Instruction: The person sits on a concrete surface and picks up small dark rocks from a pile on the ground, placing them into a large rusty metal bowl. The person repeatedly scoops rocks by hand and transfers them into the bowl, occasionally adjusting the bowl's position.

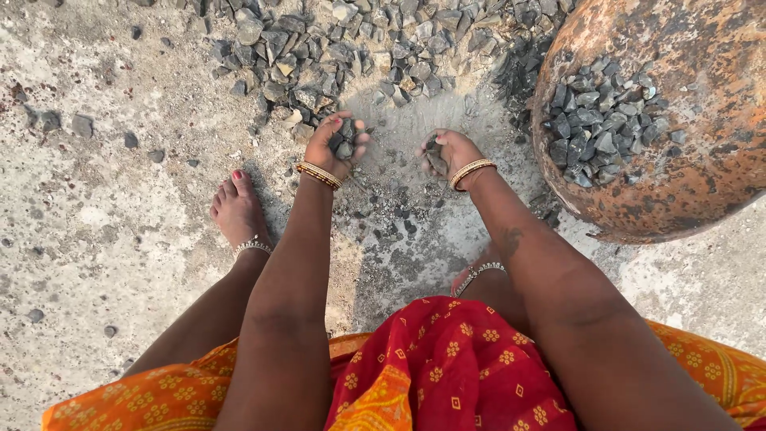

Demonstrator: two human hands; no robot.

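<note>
My left hand [335, 145] is cupped around a handful of small grey stones [345, 136], just below the loose pile of grey crushed stone [343, 40] on the ground. My right hand [448, 153] is closed on a few grey stones too, low over the dusty patch between the pile and the pan. Both wrists wear gold bangles. A rusty round metal pan [686, 183] stands to the right of my right hand, partly filled with the same grey stones [602, 120].
My bare left foot [238, 211] with an anklet rests on the concrete left of my arms; my right foot [472, 275] is mostly hidden under my right forearm. Orange and red patterned cloth [447, 367] covers my lap. Scattered single stones lie at the left.
</note>
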